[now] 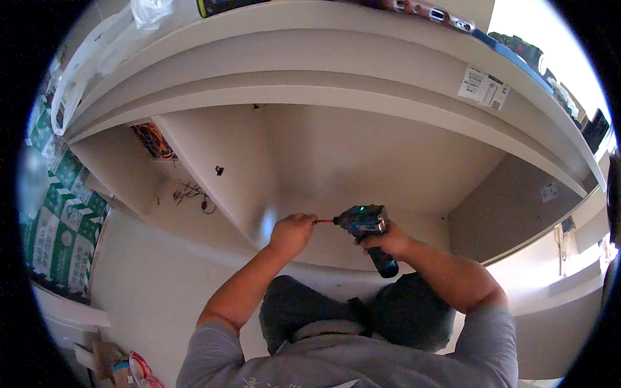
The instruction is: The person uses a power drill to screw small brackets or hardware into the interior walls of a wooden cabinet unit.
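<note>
My right hand (390, 240) is wrapped round the grip of a dark cordless drill (365, 221) with a small green light on its body. The drill lies sideways, its long reddish bit (325, 221) pointing left. At the tip of the bit my left hand (293, 234) is closed, its fingertips pinched together. Whatever it pinches is too small and hidden to name. Both hands are in front of the open lower compartment of a pale cabinet (388, 142), above my bent knees.
On the left an upright divider (217, 174) carries a small black fitting; wires (154, 139) show behind it. Loose cables (194, 194) lie farther in. The cabinet's top (310, 19) overhangs, with tools and a plastic bag (90, 58). Green patterned packaging (61, 226) stands far left.
</note>
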The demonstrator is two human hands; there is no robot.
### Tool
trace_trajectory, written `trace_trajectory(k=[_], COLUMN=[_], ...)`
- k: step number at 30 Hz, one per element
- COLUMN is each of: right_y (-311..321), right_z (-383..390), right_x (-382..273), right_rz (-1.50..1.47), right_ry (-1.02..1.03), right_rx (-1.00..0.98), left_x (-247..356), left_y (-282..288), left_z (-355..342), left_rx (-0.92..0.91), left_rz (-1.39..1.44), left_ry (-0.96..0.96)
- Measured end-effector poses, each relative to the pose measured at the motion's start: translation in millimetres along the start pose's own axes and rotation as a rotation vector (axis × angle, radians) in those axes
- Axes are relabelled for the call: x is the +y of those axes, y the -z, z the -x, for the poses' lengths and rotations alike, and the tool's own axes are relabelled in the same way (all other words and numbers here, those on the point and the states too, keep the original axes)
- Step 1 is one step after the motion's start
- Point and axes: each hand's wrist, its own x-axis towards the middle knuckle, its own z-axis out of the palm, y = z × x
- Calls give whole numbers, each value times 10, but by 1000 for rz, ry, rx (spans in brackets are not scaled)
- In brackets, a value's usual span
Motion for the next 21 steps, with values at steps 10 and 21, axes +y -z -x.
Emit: trace_trajectory(k=[10,21], right_y=[-341,-990], right_z=[-257,-711], right_x=[80,655], right_rz=[-376,-531], right_ry=[-144,-195], right_rx=[-145,-261], left_x=[-170,-133], left_y=[-278,-350], left_z=[1529,2628], left_rx=[410,501], left_rz=[1699,1998], left_ry=[1091,1489])
